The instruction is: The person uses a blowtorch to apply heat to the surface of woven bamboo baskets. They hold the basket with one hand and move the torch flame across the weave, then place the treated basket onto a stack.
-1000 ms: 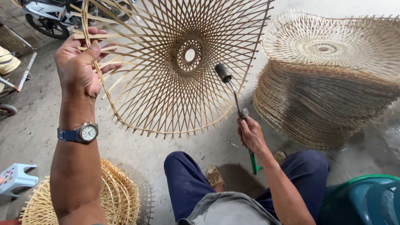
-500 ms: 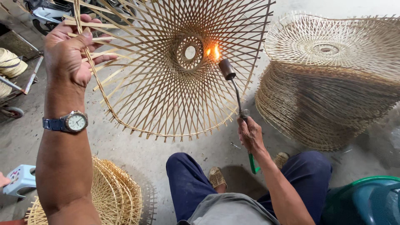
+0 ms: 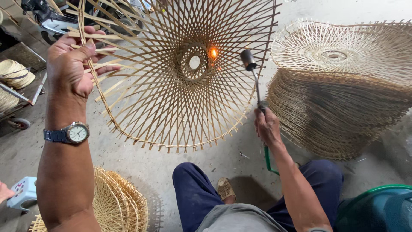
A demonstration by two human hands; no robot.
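Note:
My left hand [image 3: 73,64] grips the rim of a large open-weave bamboo frame [image 3: 171,99], holding it up and tilted toward me; a wristwatch [image 3: 68,133] is on that arm. My right hand [image 3: 267,125] holds a gas torch [image 3: 253,77] by its thin stem, its black nozzle beside the frame's right edge. A small orange flame [image 3: 212,53] burns on the weave next to the round centre hole [image 3: 194,62]. A green hose [image 3: 268,159] runs down from the torch.
A tall stack of similar woven bamboo frames [image 3: 343,99] stands at the right. More woven pieces [image 3: 116,202] lie at lower left. A motorbike [image 3: 51,19] is parked at the back left, a teal tub [image 3: 377,208] sits at lower right, and another person's hand [image 3: 5,191] shows at the left edge.
The torch was lit and a flame now touches the weave near the centre hole. My left hand has tilted and shifted the frame; the torch nozzle has drawn back to the right.

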